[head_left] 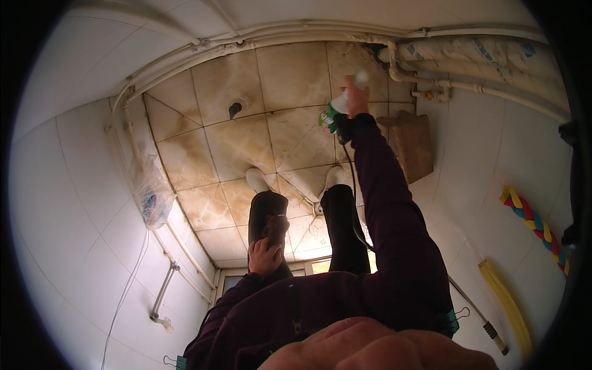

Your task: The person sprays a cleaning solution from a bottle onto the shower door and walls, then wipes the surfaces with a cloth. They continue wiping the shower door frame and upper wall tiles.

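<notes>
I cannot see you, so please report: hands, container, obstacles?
Right hand grips green-white container. Left hand at left leg. Brown panel right of container.

right hand (357, 98): blurred | green-white can (328, 118): partly hidden | plastic bag (158, 203): contents unclear

We see a stained, pale tiled floor (302, 139) carrying two white shoes (256, 179) and a small dark fitting (234, 110).

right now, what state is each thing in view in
right hand: closed around the container
container: green and white, held tilted
left hand: at the left leg, fingers bent, grip unclear
floor tiles: stained brown
clear plastic bag: hanging, something inside
multicoloured braid: twisted
</notes>
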`<state>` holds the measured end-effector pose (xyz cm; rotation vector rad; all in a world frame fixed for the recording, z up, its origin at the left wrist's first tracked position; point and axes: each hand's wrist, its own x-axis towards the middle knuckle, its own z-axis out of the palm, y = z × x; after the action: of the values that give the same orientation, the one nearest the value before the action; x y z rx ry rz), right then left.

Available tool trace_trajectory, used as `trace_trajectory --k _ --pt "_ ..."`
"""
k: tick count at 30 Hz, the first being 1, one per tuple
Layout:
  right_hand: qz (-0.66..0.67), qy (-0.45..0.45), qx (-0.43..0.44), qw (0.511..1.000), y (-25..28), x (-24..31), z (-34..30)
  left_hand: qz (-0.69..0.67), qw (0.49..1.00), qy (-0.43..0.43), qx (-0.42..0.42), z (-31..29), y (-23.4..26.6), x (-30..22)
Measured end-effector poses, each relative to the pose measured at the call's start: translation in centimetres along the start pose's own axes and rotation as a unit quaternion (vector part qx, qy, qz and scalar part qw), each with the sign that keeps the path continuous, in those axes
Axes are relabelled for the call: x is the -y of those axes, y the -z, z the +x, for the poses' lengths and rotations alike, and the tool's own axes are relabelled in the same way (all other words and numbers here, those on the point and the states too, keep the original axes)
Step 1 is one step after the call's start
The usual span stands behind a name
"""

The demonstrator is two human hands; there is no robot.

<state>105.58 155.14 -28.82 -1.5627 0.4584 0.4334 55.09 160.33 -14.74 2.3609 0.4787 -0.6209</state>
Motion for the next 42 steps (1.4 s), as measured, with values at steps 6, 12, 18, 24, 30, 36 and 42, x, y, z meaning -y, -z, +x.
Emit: trace_trajectory --k 6,12,18,24,30,36,42 --pt "-0.045 -0.031 0.118 0.992 -1.5 1.4 -2.1 -0.007 1.0 0.012 -0.011 1.6 -0.3 1.2" --pt "-0.08 -0.038 0.209 0.974 -7.1 -0.9 -7.6 -0.009 0.998 0.038 -0.039 2.6 -1.3 2.3" --pt "-0.154 0.052 0.309 0.937 -11.6 -3.9 -10.2 -0.031 0.996 0.065 -0.046 2.3 -2.5 3.0" --pt "-0.305 0.103 0.272 0.907 -13.5 -3.5 -8.6 -0.013 0.995 0.05 -0.08 2.0 -2.2 3.1" --pt "-0.453 0.271 0.363 0.767 -19.2 -3.8 -11.4 -0.071 0.992 0.079 -0.071 1.4 -2.3 3.8" --pt "-0.438 0.21 0.362 0.796 -29.1 -6.3 -17.7 -0.088 0.988 0.086 -0.09 0.8 -2.2 4.6" --pt "-0.429 0.319 0.397 0.747 -35.8 -9.7 -23.1 -0.116 0.978 0.091 -0.15 0.1 -2.1 5.4"
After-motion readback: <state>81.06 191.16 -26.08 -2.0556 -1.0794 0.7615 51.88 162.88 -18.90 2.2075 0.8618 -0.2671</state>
